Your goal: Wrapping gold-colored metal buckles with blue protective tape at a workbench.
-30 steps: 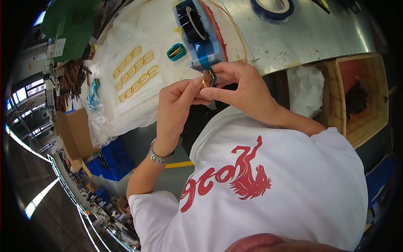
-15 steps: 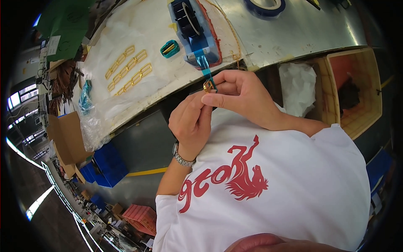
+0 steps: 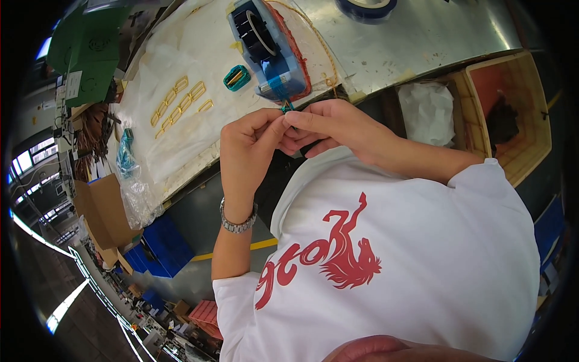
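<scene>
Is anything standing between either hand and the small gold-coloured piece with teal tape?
Nothing visible does: the left hand and right hand meet at the small gold-coloured piece, their grip hiding most of it. The blue-grey plastic tape dispenser stands just beyond, not in between.

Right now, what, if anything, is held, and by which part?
The left hand and right hand pinch a small teal-taped gold piece; their grip hides exactly which part.

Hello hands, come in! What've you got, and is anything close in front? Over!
Left hand, right hand: pinching together. Small piece between them, mostly hidden. Dispenser close ahead, blue tape running toward hands.
</scene>
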`<act>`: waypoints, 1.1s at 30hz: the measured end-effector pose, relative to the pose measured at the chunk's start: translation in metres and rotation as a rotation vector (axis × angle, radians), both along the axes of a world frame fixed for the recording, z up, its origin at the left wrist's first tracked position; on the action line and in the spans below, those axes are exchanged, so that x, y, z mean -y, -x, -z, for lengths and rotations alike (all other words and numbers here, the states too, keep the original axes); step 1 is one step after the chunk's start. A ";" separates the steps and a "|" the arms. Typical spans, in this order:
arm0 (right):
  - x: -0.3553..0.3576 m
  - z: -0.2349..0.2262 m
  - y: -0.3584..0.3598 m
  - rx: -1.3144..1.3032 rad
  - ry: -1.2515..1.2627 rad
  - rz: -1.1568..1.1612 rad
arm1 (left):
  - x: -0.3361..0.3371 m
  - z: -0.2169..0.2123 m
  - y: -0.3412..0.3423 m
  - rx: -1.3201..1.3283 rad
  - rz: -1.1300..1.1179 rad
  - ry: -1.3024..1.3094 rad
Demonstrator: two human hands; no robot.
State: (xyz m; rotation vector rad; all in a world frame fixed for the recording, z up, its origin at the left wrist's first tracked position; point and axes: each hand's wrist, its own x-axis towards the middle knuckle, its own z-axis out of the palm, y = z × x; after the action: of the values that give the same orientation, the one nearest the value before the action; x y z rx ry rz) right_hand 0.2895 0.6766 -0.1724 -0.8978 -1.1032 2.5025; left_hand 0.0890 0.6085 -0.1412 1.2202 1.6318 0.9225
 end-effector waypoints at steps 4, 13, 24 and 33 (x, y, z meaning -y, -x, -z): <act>0.000 0.008 -0.006 -0.054 0.037 -0.029 | -0.017 -0.017 0.010 0.112 0.076 0.144; -0.012 0.020 0.000 -0.167 -0.455 0.096 | -0.028 -0.031 0.027 0.331 0.043 0.381; -0.005 0.015 0.009 -0.247 -0.481 0.159 | -0.044 -0.043 0.043 0.447 0.078 0.559; 0.007 0.012 0.013 -0.213 -0.487 0.217 | -0.041 -0.047 0.045 0.493 0.048 0.665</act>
State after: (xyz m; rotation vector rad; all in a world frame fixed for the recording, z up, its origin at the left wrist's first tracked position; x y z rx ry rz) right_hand 0.2761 0.6698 -0.1842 -0.5628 -1.3701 1.9698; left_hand 0.0440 0.6493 -0.0940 0.5166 1.3329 0.5179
